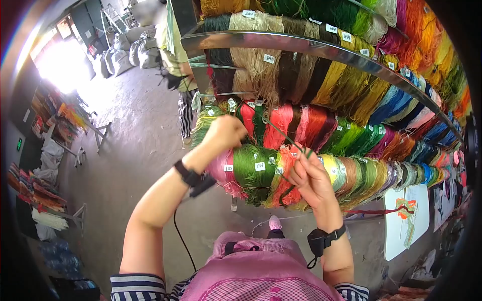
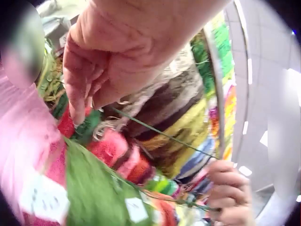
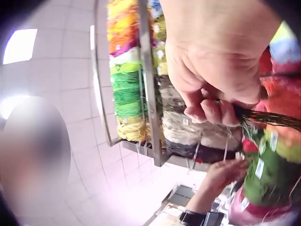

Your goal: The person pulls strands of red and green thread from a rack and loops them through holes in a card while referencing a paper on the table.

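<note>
Thin dark green thread [image 2: 160, 133] stretches slantwise between my two hands, in front of the rack. My right hand [image 1: 312, 179] grips the thread; in the right wrist view a bundle of dark strands [image 3: 273, 118] comes out from its curled fingers [image 3: 211, 112]. At the left end of the rack, my left hand [image 1: 224, 133] has bent fingers, their tips at a dark green skein [image 2: 88, 126] hanging behind the front row. Below it sits a thick green skein [image 1: 251, 173] with white paper labels, between a pink skein [image 1: 228, 175] and an orange one [image 1: 285, 170].
Labelled skeins in many colours hang in rows behind a curved metal rail [image 1: 311, 40]. A white board [image 1: 407, 220] with coloured thread stands at the right. Another person in striped trousers [image 1: 186, 113] stands beyond the rack; white sacks [image 1: 118, 57] lie farther back.
</note>
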### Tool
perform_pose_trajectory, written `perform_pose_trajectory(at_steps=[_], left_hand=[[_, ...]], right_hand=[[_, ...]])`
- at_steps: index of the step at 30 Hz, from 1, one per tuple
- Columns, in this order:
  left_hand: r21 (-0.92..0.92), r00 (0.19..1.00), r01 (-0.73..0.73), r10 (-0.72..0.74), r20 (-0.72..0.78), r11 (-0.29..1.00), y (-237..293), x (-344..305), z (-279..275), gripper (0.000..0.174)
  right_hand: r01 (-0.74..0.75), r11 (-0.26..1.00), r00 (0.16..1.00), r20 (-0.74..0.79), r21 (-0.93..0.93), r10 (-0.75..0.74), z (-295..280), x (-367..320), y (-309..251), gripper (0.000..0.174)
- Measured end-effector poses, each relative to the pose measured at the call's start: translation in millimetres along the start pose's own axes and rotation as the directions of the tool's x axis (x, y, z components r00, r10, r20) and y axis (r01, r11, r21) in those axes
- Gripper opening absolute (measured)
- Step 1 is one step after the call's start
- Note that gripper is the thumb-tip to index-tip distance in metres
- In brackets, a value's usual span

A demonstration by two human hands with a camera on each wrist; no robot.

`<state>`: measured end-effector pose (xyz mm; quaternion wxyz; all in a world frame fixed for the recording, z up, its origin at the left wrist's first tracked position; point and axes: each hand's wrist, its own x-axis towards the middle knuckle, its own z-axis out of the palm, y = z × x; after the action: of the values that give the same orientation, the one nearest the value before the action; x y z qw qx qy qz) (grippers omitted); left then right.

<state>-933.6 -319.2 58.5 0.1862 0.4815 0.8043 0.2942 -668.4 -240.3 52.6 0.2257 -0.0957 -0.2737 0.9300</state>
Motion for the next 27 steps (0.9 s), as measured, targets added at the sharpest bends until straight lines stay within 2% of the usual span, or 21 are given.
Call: perform_pose_trajectory(at_steps=[1,2,4,6,7,8,9,10,11,12,13,14,16,18,19,20,22,23,24,25,27], left_hand=[[0.048,0.996,0.089,-0.087,-0.034,0.995,-18,24,1,0.022],[0.249,0.993,0.078,-0.054,-0.101,0.965,-35,44,3,0.024],[0.21,0.976,0.215,-0.204,-0.076,0.954,-50,73,9,0.029],[0.157,0.97,0.244,-0.236,-0.067,0.957,-46,81,11,0.029],[0.098,0.961,0.274,-0.269,-0.06,0.957,-44,84,12,0.03],[0.102,0.962,0.273,-0.269,-0.053,0.956,-41,86,13,0.03],[0.093,0.953,0.302,-0.298,-0.052,0.949,-37,87,13,0.031],[0.082,0.944,0.33,-0.327,-0.052,0.94,-35,86,13,0.033],[0.146,0.946,0.323,-0.315,-0.076,0.935,-33,85,12,0.031],[0.147,0.946,0.324,-0.316,-0.075,0.935,-30,81,12,0.031],[0.243,0.962,0.264,-0.237,-0.137,0.933,-28,76,13,0.032],[0.342,0.971,0.207,-0.15,-0.187,0.917,-27,74,14,0.034],[0.386,0.969,0.201,-0.126,-0.212,0.9,-40,82,24,0.031],[0.423,0.965,0.194,-0.096,-0.243,0.885,-51,90,31,0.028],[0.355,0.958,0.213,-0.124,-0.257,0.91,-53,93,33,0.025],[0.286,0.95,0.232,-0.154,-0.27,0.93,-54,94,33,0.023],[0.215,0.952,0.249,-0.199,-0.231,0.944,-41,83,22,0.018],[0.159,0.961,0.249,-0.223,-0.165,0.955,-36,76,15,0.016],[0.103,0.965,0.253,-0.243,-0.096,0.962,-35,73,11,0.014],[0.107,0.965,0.254,-0.244,-0.095,0.961,-39,72,8,0.014],[0.162,0.981,0.19,-0.181,-0.07,0.968,-48,69,1,0.012]], right_hand=[[0.039,0.977,0.998,-0.032,-0.209,-0.046,-4,-9,-8,0.009],[0.069,0.91,0.994,-0.053,-0.41,-0.099,-7,-20,-18,0.009],[0.029,0.793,0.983,-0.125,-0.609,-0.132,-6,-53,-41,0.01],[-0.104,0.731,0.916,-0.351,-0.674,-0.195,-31,-95,-72,0.012],[-0.049,0.735,0.811,-0.456,-0.676,-0.366,-49,-113,-88,0.008],[0.002,0.728,0.663,-0.544,-0.685,-0.514,-74,-136,-108,0.006],[0.231,0.712,0.657,-0.434,-0.663,-0.617,-138,-173,-138,0.007],[0.365,0.746,0.405,-0.626,-0.558,-0.666,-181,-214,-171,0.009],[0.4,0.686,0.181,-0.681,-0.608,-0.709,-215,-255,-200,0.013],[0.483,0.601,0.044,-0.668,-0.637,-0.743,-241,-300,-216,0.013],[0.492,0.573,0.033,-0.643,-0.656,-0.765,-253,-333,-226,0.015],[0.514,0.54,-0.021,-0.639,-0.667,-0.769,-234,-333,-223,0.018],[0.505,0.594,0.004,-0.686,-0.626,-0.727,-220,-324,-213,0.018],[0.466,0.673,0.2,-0.673,-0.574,-0.712,-239,-316,-202,0.016],[0.45,0.712,0.162,-0.735,-0.538,-0.658,-237,-296,-194,0.014],[0.415,0.725,0.276,-0.683,-0.55,-0.676,-232,-281,-183,0.011],[0.396,0.754,0.294,-0.705,-0.525,-0.645,-205,-241,-165,0.012],[0.398,0.754,0.294,-0.706,-0.522,-0.644,-197,-229,-158,0.012],[0.362,0.76,0.342,-0.681,-0.541,-0.648,-191,-220,-152,0.013],[0.324,0.763,0.39,-0.656,-0.559,-0.647,-186,-212,-147,0.014],[0.323,0.767,0.412,-0.648,-0.554,-0.641,-180,-198,-138,0.014]])
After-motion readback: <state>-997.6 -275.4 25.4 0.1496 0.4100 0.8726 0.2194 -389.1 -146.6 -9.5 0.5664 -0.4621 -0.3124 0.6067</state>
